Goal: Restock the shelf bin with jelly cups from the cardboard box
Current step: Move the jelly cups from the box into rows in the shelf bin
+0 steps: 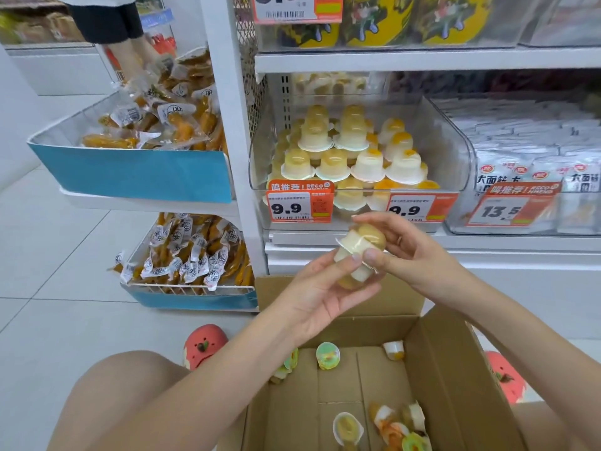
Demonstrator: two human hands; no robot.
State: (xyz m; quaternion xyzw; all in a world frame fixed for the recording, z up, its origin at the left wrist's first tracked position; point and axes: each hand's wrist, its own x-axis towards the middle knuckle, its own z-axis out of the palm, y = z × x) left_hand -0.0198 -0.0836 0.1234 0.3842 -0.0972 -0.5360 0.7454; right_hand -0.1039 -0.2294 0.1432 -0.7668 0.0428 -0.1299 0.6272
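**A:** Why are both hands on the cups [359, 255]?

**B:** Looks like two stuck rim to rim. Left hand [320, 292] cradles the lower one, fingers curled round it; right hand [401, 247] pinches the upper, probably to split them before stocking.

**A:** And the bin [455, 148]?

**B:** Just above the hands, already piled. The box [435, 369] sits below them, a few cups left.

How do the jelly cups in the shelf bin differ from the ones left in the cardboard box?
The jelly cups in the shelf bin stand stacked in neat rows, domes up; the jelly cups in the cardboard box lie scattered and tipped on the bottom. The bin cups are many and all yellow-white; the box cups are few, some green or orange. Both are small sealed plastic cups.
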